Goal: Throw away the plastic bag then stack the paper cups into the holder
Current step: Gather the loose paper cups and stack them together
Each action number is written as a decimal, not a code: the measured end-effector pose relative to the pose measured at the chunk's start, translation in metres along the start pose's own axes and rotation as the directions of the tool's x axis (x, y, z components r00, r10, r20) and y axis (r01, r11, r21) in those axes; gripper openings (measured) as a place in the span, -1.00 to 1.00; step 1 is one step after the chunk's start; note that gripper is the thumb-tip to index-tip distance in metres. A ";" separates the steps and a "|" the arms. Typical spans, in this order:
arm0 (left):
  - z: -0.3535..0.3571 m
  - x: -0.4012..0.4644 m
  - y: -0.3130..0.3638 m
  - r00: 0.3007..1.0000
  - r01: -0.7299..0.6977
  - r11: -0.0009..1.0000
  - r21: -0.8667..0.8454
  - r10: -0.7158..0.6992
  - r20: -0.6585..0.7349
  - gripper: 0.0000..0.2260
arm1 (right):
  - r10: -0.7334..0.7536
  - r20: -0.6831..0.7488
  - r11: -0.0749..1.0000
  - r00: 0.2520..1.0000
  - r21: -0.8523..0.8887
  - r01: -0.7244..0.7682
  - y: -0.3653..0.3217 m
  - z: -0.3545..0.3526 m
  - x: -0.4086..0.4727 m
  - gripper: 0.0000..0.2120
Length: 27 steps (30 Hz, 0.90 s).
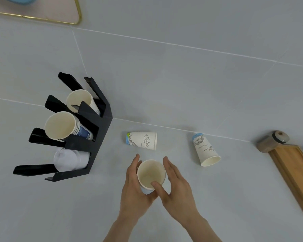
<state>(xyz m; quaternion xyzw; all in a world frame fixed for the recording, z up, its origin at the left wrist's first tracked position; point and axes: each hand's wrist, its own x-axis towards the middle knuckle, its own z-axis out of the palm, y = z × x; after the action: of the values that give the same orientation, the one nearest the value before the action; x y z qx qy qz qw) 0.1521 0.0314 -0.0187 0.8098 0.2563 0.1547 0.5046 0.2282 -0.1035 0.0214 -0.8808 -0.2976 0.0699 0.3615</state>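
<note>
An upright paper cup [150, 173] sits between my hands near the counter's front. My left hand [135, 187] wraps its left side. My right hand [175, 186] has its thumb on the near rim and its fingers spread beside the cup. Two printed paper cups lie on their sides beyond: one [142, 140] straight ahead, the other [206, 151] to the right. The black cup holder [98, 123] stands at the left, with one cup [80, 102] in its far slot, a stack of several cups [63, 126] in the middle slot and white lids [68, 159] in the near slot. No plastic bag is visible.
A wooden tray [294, 173] lies at the right edge with a lidded jar [273, 141] on its side behind it. A gold-rimmed pink tray [42, 9] sits at the far left. The surface is light grey with thin seams.
</note>
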 end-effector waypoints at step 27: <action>-0.009 0.021 -0.008 0.998 -0.050 0.991 0.121 0.054 -0.031 -0.07 | 0.705 0.246 0.542 0.665 0.418 -0.729 0.026 0.057 0.149 -0.87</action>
<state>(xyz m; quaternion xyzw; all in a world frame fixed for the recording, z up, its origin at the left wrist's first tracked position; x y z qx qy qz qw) 0.1628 0.0528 -0.0215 0.8424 0.2525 0.1658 0.4463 0.3425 0.0014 -0.0238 -0.8030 0.1074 0.3045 0.5010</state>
